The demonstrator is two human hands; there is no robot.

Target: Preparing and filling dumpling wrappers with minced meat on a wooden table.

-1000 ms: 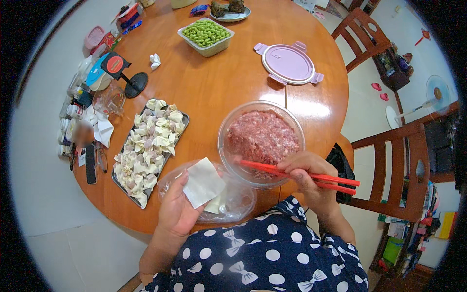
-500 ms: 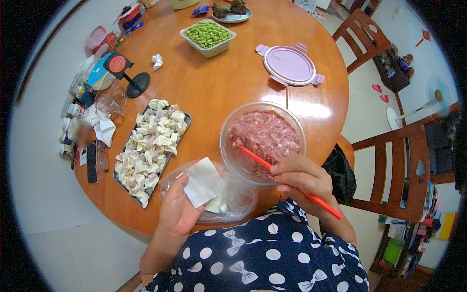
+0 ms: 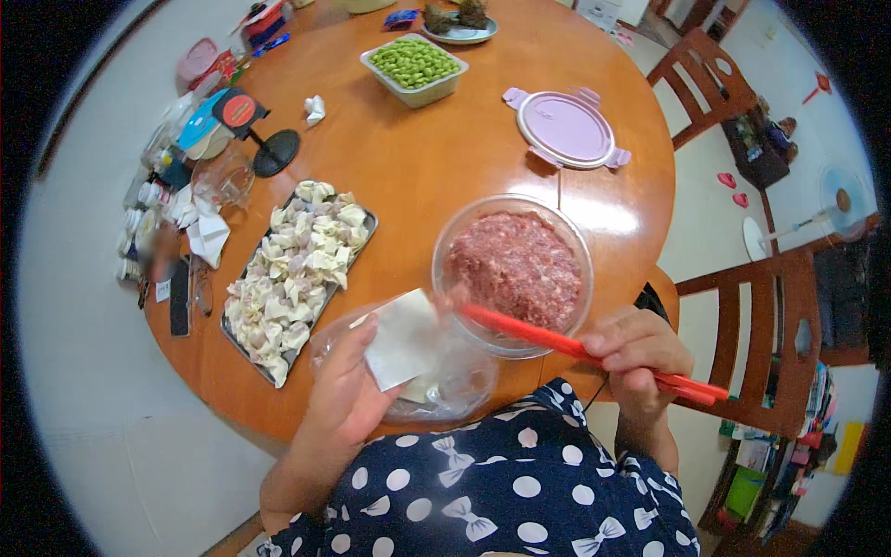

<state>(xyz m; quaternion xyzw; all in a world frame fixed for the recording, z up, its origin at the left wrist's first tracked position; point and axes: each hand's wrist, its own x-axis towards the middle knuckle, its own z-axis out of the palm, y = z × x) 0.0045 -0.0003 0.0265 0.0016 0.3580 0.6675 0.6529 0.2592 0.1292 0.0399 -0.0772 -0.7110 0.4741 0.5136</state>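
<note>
A square white wonton wrapper (image 3: 405, 339) lies across the fingers of my left hand (image 3: 348, 385), its thumb pressed along one edge. My right hand (image 3: 642, 357) grips a pair of red chopsticks (image 3: 538, 336). At their tips, close to the wrapper, is a small blurred lump of minced meat (image 3: 453, 299). Behind them stands a round clear bowl (image 3: 442, 243) of pink minced meat (image 3: 520, 265). Below my left hand, a clear plastic bag (image 3: 469, 385) holds more wrappers, partly hidden. To the left, a dark tray (image 3: 336, 290) is heaped with folded wontons (image 3: 302, 260).
A lilac lid (image 3: 566, 128) lies beyond the bowl. Farther back are a tub of green beans (image 3: 415, 70) and a plate (image 3: 464, 35) with dark lumps. A black stand (image 3: 276, 153), jars, tissues and a phone (image 3: 180, 297) crowd the left edge. A wooden chair (image 3: 752, 325) stands at right.
The chopsticks have come out of the meat with a small lump and swung toward the wrapper. My right hand has moved right. The whole view has shifted slightly.
</note>
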